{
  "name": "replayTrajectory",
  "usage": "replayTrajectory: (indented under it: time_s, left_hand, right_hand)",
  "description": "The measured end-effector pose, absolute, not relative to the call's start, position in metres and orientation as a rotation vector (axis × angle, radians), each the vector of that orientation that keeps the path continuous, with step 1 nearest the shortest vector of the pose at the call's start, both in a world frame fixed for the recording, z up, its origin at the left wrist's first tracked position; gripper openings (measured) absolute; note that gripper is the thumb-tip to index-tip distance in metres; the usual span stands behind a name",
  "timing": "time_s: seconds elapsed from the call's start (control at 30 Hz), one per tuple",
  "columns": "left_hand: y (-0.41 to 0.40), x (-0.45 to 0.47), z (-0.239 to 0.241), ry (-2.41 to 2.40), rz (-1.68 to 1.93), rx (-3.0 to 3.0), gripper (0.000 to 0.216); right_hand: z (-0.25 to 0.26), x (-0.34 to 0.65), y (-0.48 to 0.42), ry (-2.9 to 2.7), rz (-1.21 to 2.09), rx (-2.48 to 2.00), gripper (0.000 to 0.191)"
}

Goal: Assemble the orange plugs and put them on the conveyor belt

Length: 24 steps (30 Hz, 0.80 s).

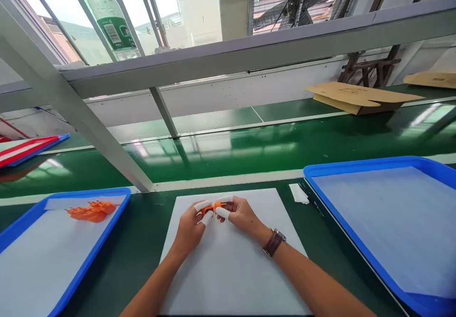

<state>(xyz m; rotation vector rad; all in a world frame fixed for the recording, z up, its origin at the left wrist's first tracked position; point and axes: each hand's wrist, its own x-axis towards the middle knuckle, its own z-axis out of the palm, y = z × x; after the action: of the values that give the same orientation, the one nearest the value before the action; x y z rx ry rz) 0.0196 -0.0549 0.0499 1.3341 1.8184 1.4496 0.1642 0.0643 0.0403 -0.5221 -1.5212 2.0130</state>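
Observation:
Over the far part of a white sheet (242, 269), both my hands meet at small orange plastic parts. My left hand (192, 224) pinches an orange part with black on it (206, 209) between thumb and forefinger. My right hand (242, 215) grips another orange piece (217, 205), close against the first; whether they are joined I cannot tell. White finger covers sit on the thumb and forefinger of each hand, hiding much of the parts. A pile of similar orange parts (92, 211) lies in the blue tray (123, 193) on the left.
To the right stands a second blue tray (352, 163) lined with white. A scrap of white paper (298, 193) lies beside it. Behind runs a glossy green conveyor belt (213, 151), with a cardboard box (359, 96) beyond. A metal frame post (107, 141) slants down at left.

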Motion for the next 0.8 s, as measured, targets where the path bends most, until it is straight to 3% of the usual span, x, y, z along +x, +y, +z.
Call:
replayTrajectory:
  time_s: [0.1, 0.3, 0.5, 0.8]
  left_hand:
    - [-0.055, 0.021, 0.043, 1.715, 1.479, 1.166, 0.037]
    - [-0.055, 0.022, 0.031, 1.766, 1.591, 1.083, 0.021]
    - [-0.06, 0.017, 0.04, 1.709, 1.401, 1.368, 0.041]
    - [-0.065, 0.015, 0.03, 2.062, 1.264, 1.771, 0.045]
  right_hand:
    - [0.038, 0.164, 0.062, -1.572, 1.91, -0.553, 0.024]
    - [0.041, 0.167, 0.049, -1.881, 1.489, -0.439, 0.016]
    - [0.036, 0.165, 0.053, -1.819, 1.567, -0.645, 0.016]
    - [0.039, 0.169, 0.052, -1.926, 1.395, -0.597, 0.016]
